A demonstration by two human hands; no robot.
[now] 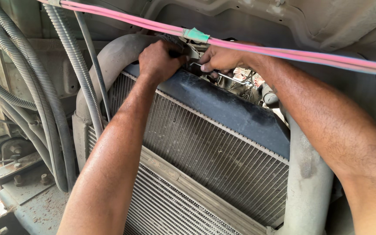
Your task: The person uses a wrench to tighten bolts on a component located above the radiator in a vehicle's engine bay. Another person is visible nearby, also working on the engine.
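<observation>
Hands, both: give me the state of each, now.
Left hand: closed, gripping something hidden behind the radiator.
Right hand: closed on a metal tool.

Hoses: a bundle of grey ribbed corrugated plastic hoses [44, 100] hangs down the left side, curving toward the floor plate.
Cables: two pink cables [310, 56] run across the top, bound by a strip of green tape [196, 35].
Pipe: a thick grey dusty metal pipe [307, 187] stands at the lower right.
Plate: a grimy bolted grey metal plate [27, 191] lies at the lower left.
</observation>
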